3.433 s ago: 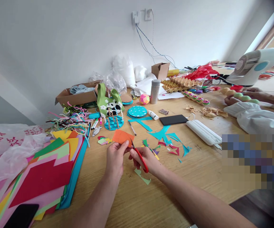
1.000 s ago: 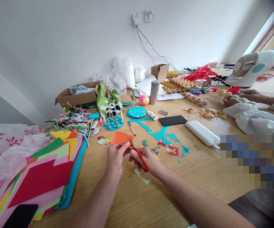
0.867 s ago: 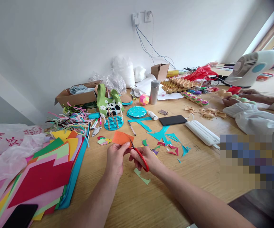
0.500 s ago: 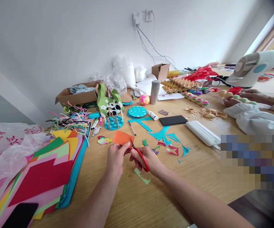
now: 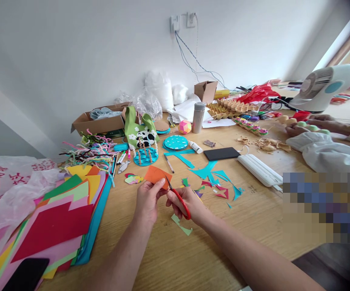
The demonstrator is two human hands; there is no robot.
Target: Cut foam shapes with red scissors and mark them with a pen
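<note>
The left hand [image 5: 147, 198] has thumb and fingers closed on the near side of the orange paper [image 5: 155, 173], which is held up over the bench [image 5: 262, 218]. The right hand [image 5: 193, 202] is curled around the red handles of the scissors [image 5: 179, 198], and their blades reach to the right edge of the orange paper; whether they bite into it, one cannot tell. The left thumb is very near to these blades, so it might be nicked if the scissors turn toward it or the grip slips. The orange paper looks thin and is held only on one side, therefore it could bend away and the cut would become crooked. A small offcut could also be lost among the scraps. Just left of the orange paper lie cut shapes [image 5: 133, 178]; behind it are a pen [image 5: 169, 164], a blue disc [image 5: 175, 142] and glue [image 5: 195, 147]. To its right, blue scraps [image 5: 203, 171] and red scraps [image 5: 221, 192] are spread, in the way if the right hand should be lowered there. Well to its left is a pile of sheets [image 5: 53, 226]; far right, another person's hand [image 5: 323, 120].
</note>
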